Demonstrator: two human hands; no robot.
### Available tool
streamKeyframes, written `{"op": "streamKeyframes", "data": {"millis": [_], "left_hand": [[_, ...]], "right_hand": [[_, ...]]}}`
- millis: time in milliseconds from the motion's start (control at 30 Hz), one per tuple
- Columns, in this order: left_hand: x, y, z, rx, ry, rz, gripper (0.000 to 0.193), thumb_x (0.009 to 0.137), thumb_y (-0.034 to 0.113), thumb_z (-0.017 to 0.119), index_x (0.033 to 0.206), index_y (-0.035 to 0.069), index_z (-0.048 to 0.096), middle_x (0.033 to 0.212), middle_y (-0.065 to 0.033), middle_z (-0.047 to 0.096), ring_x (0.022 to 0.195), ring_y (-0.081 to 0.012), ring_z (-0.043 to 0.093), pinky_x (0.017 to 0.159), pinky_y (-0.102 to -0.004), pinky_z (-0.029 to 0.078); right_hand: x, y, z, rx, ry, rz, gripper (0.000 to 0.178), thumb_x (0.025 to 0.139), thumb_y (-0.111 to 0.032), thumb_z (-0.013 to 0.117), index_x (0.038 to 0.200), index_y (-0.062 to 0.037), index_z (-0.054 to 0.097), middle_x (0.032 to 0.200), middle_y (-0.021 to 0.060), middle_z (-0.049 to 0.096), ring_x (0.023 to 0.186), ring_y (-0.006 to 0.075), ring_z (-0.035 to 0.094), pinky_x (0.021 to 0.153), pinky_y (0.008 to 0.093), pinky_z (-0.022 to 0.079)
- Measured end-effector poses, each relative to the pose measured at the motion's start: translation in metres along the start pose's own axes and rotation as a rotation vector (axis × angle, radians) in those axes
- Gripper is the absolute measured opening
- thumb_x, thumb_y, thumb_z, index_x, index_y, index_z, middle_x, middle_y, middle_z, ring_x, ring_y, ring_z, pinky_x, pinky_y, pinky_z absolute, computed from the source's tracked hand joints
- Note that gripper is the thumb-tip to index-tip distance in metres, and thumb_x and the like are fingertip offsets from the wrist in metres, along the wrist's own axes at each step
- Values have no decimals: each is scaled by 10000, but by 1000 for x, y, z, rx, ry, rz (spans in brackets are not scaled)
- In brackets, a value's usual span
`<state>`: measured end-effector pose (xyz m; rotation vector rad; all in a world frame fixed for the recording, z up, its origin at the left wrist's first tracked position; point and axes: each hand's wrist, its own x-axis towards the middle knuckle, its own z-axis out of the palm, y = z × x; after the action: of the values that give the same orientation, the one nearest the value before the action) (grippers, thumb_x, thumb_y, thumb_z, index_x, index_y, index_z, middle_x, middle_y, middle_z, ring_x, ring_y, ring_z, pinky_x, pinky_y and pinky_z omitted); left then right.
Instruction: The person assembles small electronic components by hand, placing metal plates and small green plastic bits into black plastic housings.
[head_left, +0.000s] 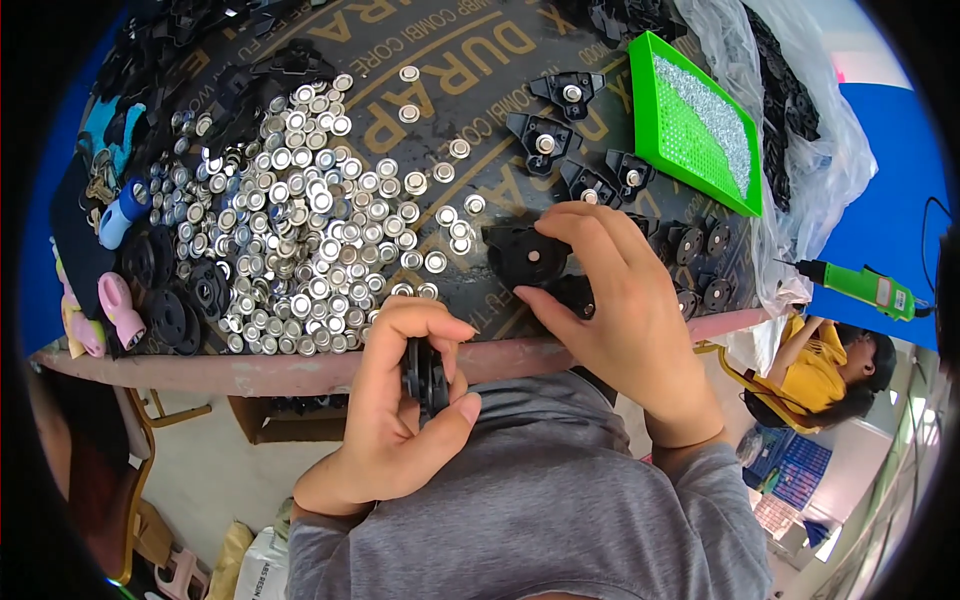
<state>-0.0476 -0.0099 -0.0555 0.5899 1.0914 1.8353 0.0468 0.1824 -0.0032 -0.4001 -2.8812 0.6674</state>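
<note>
Just over the table's near edge, my left hand (400, 425) is closed around a black round plastic part (432, 385), seen edge-on between thumb and fingers. My right hand (635, 310) rests on the table with thumb and fingers around a black plastic housing (527, 257) that has a small bright metal centre. Left of it spreads a heap of round silver metal caps (320, 205), a few lying loose nearby. Beyond my right hand stand several black brackets (545, 145), some with a silver cap at the middle. Black round parts (716, 236) sit to its right.
A green tray (648, 120) of small silver pieces stands at the far right beside clear plastic bags (835, 140). A green electric screwdriver (868, 290) is at the right. Blue (122, 212) and pink (120, 308) handled objects lie left. A person in yellow (825, 370) sits beyond.
</note>
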Motion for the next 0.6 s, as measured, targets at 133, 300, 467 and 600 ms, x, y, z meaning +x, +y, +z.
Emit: {"op": "streamKeyframes", "data": {"millis": [133,300,467,600], "left_hand": [[-1,1,0,32,26,-25,451,823,-93,602,1242,10,472,1099,-72,398,877,-98,425,704,-223,436],[-1,3,-2,88,12,-53,387,883,-46,579,1252,3,472,1090,-86,430,899,-116,472,731,-249,458],[-1,9,9,-246,89,-150,298,987,51,517,1271,-13,453,1133,-118,458,1011,-202,557,828,-372,565],[3,15,15,-360,147,-88,330,1032,193,491,1302,17,423,1153,-133,478,1164,-313,563,947,-567,560]], "right_hand": [[0,0,3,-5,-5,16,478,720,-42,788,1134,18,557,1135,175,593,1072,384,575,943,444,468],[2,2,4,-9,6,-34,490,714,-55,792,1145,12,568,1138,168,596,1060,376,574,915,441,465],[0,-3,14,46,55,-38,530,678,-86,840,1148,-18,603,1152,147,634,1067,353,605,913,429,486],[-8,-6,19,58,177,-90,579,720,-152,799,1238,-7,584,1195,138,604,1115,348,566,937,447,449]]}}
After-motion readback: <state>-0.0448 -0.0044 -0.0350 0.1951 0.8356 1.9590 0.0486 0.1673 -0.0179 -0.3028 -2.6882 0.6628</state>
